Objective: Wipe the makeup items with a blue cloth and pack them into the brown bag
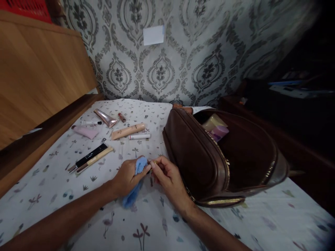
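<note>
While the left hand (127,177) is clamped on the blue cloth (141,165) near the brown bag (195,150), the right hand (169,177) pinches a small dark thing (150,170), hard to identify; on the peach tube (128,131), the print is too small to read.

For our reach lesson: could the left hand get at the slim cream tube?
Likely yes: only patterned sheet shows between the left hand and the slim cream tube, though a blue cloth occupies the hand's grip.

ahead of me i see a wall (180,66) with grey damask patterning and a white rectangle (153,35) on it; wooden furniture (44,62) stands to my left, deep shadow to my right.
</note>
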{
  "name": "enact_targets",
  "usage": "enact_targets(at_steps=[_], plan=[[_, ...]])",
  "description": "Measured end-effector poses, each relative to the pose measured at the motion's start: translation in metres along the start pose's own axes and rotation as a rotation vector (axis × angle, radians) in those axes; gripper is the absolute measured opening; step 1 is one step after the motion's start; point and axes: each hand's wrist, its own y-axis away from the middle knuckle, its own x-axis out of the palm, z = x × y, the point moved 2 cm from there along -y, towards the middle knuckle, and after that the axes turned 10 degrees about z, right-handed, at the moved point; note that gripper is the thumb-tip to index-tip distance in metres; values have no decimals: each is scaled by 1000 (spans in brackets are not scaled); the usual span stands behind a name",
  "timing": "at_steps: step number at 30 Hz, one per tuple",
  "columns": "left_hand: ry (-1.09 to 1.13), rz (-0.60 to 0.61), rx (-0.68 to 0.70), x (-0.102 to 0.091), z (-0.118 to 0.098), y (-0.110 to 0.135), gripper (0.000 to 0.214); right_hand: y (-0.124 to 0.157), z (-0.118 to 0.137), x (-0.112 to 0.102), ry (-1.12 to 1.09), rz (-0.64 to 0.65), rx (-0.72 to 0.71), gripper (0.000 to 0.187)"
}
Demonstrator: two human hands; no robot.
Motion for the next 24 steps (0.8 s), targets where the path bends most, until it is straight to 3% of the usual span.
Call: enact_targets(at_steps=[4,15,21,24], plan=[[-13,24,23,-1,0,-2,40,0,0,0,11,-5,-10,46],[398,321,-316,-13,19,-7,66,2,-3,2,27,87,-21,38],[184,84,-193,-6,14,-5,56,-1,-4,0,34,45,-44,40],[56,36,-108,-3,8,-1,48,-1,-6,0,6,40,-36,41]])
